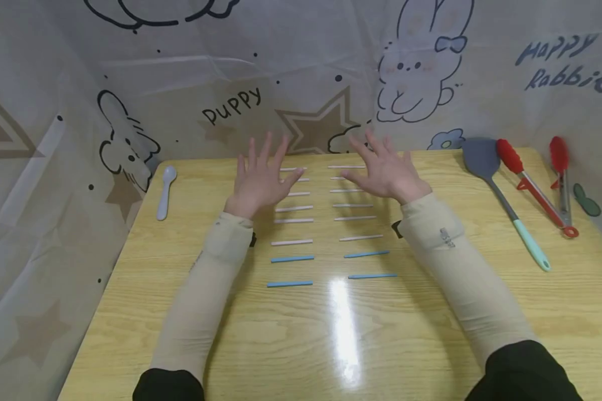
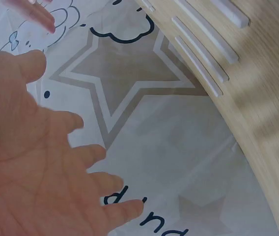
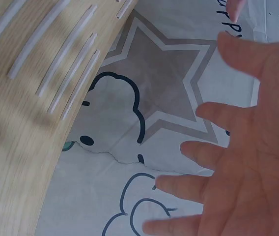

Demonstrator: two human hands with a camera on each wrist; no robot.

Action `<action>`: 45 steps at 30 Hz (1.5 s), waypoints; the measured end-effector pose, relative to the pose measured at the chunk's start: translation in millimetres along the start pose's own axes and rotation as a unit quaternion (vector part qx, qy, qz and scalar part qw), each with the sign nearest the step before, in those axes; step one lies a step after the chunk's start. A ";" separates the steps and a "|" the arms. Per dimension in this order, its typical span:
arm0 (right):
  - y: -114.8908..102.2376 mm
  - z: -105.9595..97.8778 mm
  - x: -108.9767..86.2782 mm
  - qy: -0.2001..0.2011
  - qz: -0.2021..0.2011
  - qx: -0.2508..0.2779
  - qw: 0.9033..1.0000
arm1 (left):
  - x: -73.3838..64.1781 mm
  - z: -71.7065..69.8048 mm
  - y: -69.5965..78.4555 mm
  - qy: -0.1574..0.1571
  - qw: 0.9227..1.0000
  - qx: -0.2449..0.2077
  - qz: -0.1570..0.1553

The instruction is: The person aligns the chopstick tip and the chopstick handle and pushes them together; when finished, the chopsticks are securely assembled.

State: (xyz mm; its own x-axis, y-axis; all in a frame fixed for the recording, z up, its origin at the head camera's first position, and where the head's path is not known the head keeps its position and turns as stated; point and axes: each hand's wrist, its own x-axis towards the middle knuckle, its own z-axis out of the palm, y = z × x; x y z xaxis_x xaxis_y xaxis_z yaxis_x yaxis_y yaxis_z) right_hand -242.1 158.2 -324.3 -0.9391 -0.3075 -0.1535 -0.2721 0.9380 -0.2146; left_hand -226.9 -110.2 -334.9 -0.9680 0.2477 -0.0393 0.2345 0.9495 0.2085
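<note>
White and blue sticks (image 1: 292, 259), both hands (image 1: 258, 186) (image 1: 392, 175) above, fingers (image 2: 125, 211) splayed wide, empty, cloth (image 1: 180, 106) (reading "Puppy", "Happy Rabbit")

Head view: left hand (image 1: 261, 181) covers left ends of upper white sticks (image 1: 298, 194) in left column; right hand (image 1: 386, 175) hides right ends of some in right column. Print (image 1: 447, 238) on right sleeve (image 1: 461, 278) too small to read. Dark cuffs (image 1: 524, 373) and near side of table (image 1: 281, 345) cut off by bottom edge.
Left wrist view: left hand cropped at left and bottom; right hand shows only in part, at top edge.
Right wrist view: right hand cropped at right; teal sliver (image 3: 68, 146) by table, identity unclear
</note>
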 end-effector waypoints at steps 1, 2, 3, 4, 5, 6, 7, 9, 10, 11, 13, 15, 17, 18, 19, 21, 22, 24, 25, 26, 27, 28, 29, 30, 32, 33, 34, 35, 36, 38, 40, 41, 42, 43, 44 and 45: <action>0.2 -1.1 0.6 0.002 -0.004 0.001 1.000 | 1.7 -1.5 -0.8 0.009 1.000 0.002 0.003; 0.1 -2.2 1.4 0.003 -0.008 0.002 1.000 | 3.1 -3.0 -1.6 0.018 1.000 0.002 0.007; -0.1 -3.2 2.5 0.003 -0.011 0.003 1.000 | 4.3 -4.6 -2.4 0.027 1.000 0.001 0.010; -0.2 -4.2 3.5 0.003 -0.014 0.001 1.000 | 5.3 -5.9 -3.0 0.036 0.999 0.000 0.014; -0.2 -5.0 4.6 0.000 -0.017 -0.003 1.000 | 6.3 -7.1 -3.6 0.045 0.999 0.003 0.018; -0.1 -5.6 5.8 -0.002 -0.020 -0.009 1.000 | 7.4 -7.9 -4.3 0.053 0.998 0.004 0.022; 0.1 -5.8 7.2 -0.006 -0.022 -0.011 1.000 | 8.5 -8.6 -5.0 0.058 0.998 0.001 0.025; 0.9 -5.4 10.4 -0.008 -0.025 -0.011 1.000 | 11.8 -9.5 -6.7 0.072 0.997 -0.003 0.032; 1.7 -4.9 12.1 -0.006 -0.027 -0.009 1.000 | 14.1 -9.8 -7.9 0.080 0.996 -0.006 0.035; 2.4 -4.2 14.1 -0.004 -0.027 -0.009 1.000 | 17.0 -10.1 -9.4 0.085 0.996 -0.007 0.036; 3.8 -2.3 18.9 0.006 -0.028 0.000 1.000 | 23.4 -10.3 -13.6 0.091 0.995 -0.017 0.035; 5.7 -0.2 24.4 0.017 -0.028 0.004 0.999 | 30.2 -10.0 -18.7 0.090 0.995 -0.020 0.031; 7.7 1.5 30.4 0.024 -0.028 0.007 0.999 | 36.6 -9.3 -23.7 0.082 0.996 -0.028 0.026; 8.8 2.5 33.6 0.025 -0.029 0.011 0.999 | 39.6 -8.6 -26.2 0.077 0.996 -0.032 0.024; 10.1 3.4 36.8 0.026 -0.029 0.012 0.999 | 42.7 -7.9 -28.5 0.072 0.997 -0.035 0.022; 12.4 5.3 43.3 0.025 -0.031 0.015 0.999 | 47.9 -6.2 -32.4 0.063 0.997 -0.044 0.015; 13.4 6.4 46.5 0.024 -0.032 0.016 0.999 | 50.3 -5.3 -33.9 0.059 0.997 -0.048 0.010; 15.1 8.9 52.5 0.020 -0.035 0.010 0.999 | 54.8 -2.6 -36.9 0.049 0.997 -0.053 0.002; 15.7 10.1 55.4 0.019 -0.037 0.006 0.999 | 56.6 -1.2 -38.2 0.044 0.997 -0.057 -0.002; 16.1 11.3 57.9 0.018 -0.038 0.001 0.999 | 58.5 0.5 -39.5 0.040 0.998 -0.058 -0.004; 16.8 12.8 60.4 0.016 -0.038 -0.005 0.999 | 60.6 2.3 -41.1 0.034 0.998 -0.059 -0.006; 17.3 13.9 62.2 0.015 -0.038 -0.007 0.999 | 62.8 4.3 -42.6 0.031 0.998 -0.059 -0.005; 17.8 15.3 64.0 0.015 -0.039 -0.009 0.999 | 65.2 6.7 -44.4 0.026 0.998 -0.060 -0.006; 18.2 16.3 65.5 0.014 -0.039 -0.010 0.999 | 67.4 8.8 -46.1 0.021 0.998 -0.065 -0.008; 19.8 18.9 70.0 0.013 -0.038 -0.007 0.999 | 71.8 12.9 -50.0 0.013 0.998 -0.068 -0.010; 20.4 20.0 72.3 0.012 -0.039 -0.006 0.999 | 73.4 14.6 -51.8 0.010 0.997 -0.070 -0.012; 20.9 21.0 74.4 0.011 -0.040 -0.003 0.999 | 74.6 16.2 -53.6 0.007 0.997 -0.071 -0.015; 21.5 22.3 76.8 0.008 -0.041 -0.002 0.999 | 75.7 17.6 -55.1 0.004 0.997 -0.076 -0.017; 22.1 23.4 79.0 0.006 -0.043 -0.001 0.999 | 76.4 18.6 -56.1 0.002 0.997 -0.081 -0.018; 22.9 25.5 82.9 0.009 -0.048 -0.001 0.999 | 77.7 20.5 -57.4 -0.001 0.996 -0.086 -0.019; 23.2 27.3 85.4 0.010 -0.054 -0.002 0.999 | 79.8 22.4 -57.4 -0.004 0.995 -0.095 -0.018; 23.4 28.4 86.7 0.010 -0.056 -0.001 0.998 | 81.2 23.5 -56.8 -0.004 0.995 -0.100 -0.016; 23.6 29.3 87.9 0.011 -0.058 -0.001 0.998 | 82.6 24.6 -56.2 -0.005 0.994 -0.104 -0.016; 23.8 30.3 89.1 0.012 -0.060 -0.002 0.998 | 84.2 25.9 -55.4 -0.005 0.994 -0.108 -0.016; 24.1 31.4 90.4 0.011 -0.060 -0.001 0.998 | 85.6 27.3 -54.4 -0.005 0.993 -0.113 -0.017; 24.6 32.6 91.5 0.008 -0.059 0.001 0.998 | 87.1 28.6 -53.3 -0.007 0.993 -0.120 -0.017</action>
State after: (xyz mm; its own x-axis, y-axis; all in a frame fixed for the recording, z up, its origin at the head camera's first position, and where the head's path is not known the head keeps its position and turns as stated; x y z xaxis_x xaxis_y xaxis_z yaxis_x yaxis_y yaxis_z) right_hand -328.0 148.0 -375.1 -0.9042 -0.4123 -0.1111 -0.3797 0.8954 -0.2327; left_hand -321.3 -133.8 -377.3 -0.9733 0.2207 -0.0625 0.1728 0.8847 0.4330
